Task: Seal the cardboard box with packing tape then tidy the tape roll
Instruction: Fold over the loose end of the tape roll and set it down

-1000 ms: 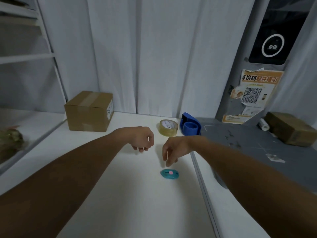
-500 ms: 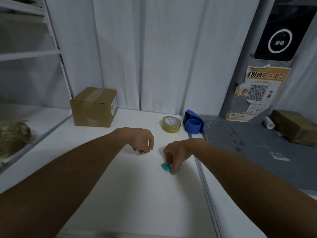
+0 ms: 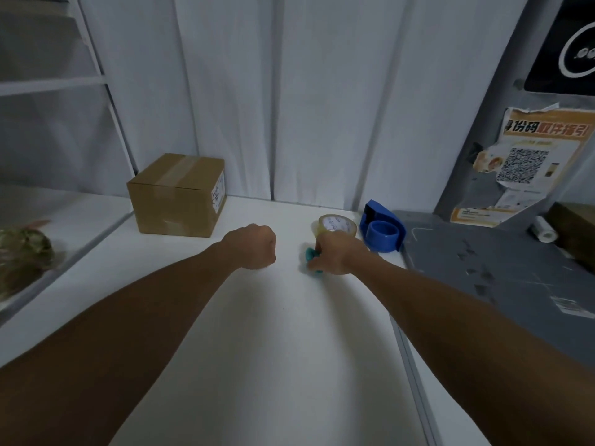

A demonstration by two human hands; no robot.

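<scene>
A closed cardboard box [image 3: 177,196], with tape across its top, stands at the back left of the white table [image 3: 244,349]. A roll of clear packing tape [image 3: 336,224] lies flat near the back, beside a blue tape dispenser [image 3: 383,231]. My right hand [image 3: 336,255] rests on the table just in front of the roll, fingers closed on a small teal cutter [image 3: 310,255] that pokes out at its left. My left hand [image 3: 254,251] is a closed fist with nothing in it, hovering left of the right hand.
A grey counter [image 3: 502,284] adjoins the table on the right, with a small white paper roll [image 3: 544,229] and a brown box at its far edge. An orange QR poster [image 3: 534,156] hangs behind. White shelving and a greenish bundle [image 3: 22,252] sit at the left.
My right hand came down onto the teal cutter, closed on it and moved it back toward the tape roll. The left fist stayed roughly where it was.
</scene>
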